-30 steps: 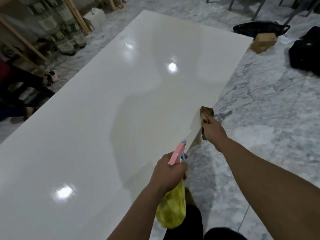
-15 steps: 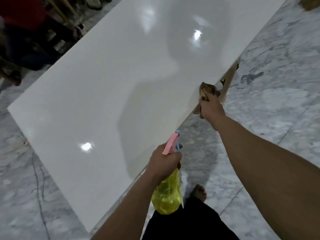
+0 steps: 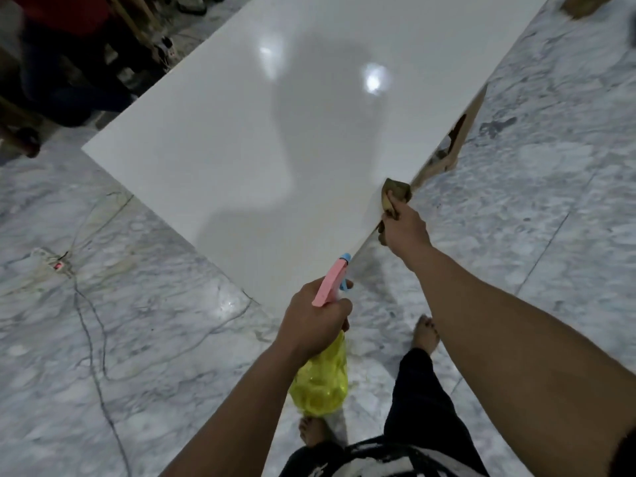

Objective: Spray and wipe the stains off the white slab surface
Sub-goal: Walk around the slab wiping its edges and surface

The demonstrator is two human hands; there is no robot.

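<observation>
Left hand (image 3: 315, 320): gripping spray bottle (image 3: 321, 383); yellow body, pink head; no label legible
Right hand (image 3: 406, 230): clutching brown cloth (image 3: 397, 194) at slab edge
White slab (image 3: 275, 132): glossy; beyond both hands, above marble floor (image 3: 103, 339)

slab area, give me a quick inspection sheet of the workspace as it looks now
surface: white slab glossy, two light glares and a shadow on it; no stains seen
job's things: spray bottle, yellow body, pink head, nozzle aimed at the slab; brown cloth pressed at the slab's right edge
clutter: torn brown cardboard under the right edge
grippers: left hand in a closed grip on the bottle; right hand in a closed grip on the cloth
cables: thin cable across the floor from a power strip on the left
surroundings: marble floor; bare feet; another person top left
</observation>
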